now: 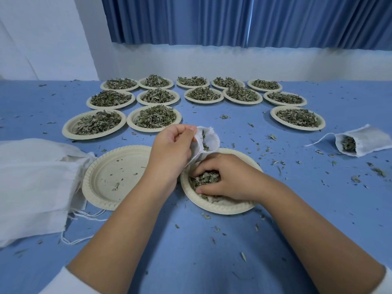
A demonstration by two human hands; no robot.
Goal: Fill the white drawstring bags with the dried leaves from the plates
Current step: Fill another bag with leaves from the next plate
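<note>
The white drawstring bag hangs just over the far edge of the near plate. The left hand pinches the bag by its top edge, so the mouth is open, and a few leaves show inside. The right hand is down in the plate with its fingers curled around a small heap of dried leaves. The bag looks thin, soft and floppy, so I think the best place to hold it is the rim, or the mouth will fall shut. The leaves look very light, dry and crumbly. They should be scooped gently, not squeezed, or they may break and spill. The way from plate to bag is short and nothing blocks it, but the mouth is small and the two hands are close together. An almost empty plate sits just to the left. A pile of empty bags lies beside it, with strings trailing out. A filled bag lies on its side at the right. Many full plates wait at the back. Leaf bits are scattered over the blue table.
</note>
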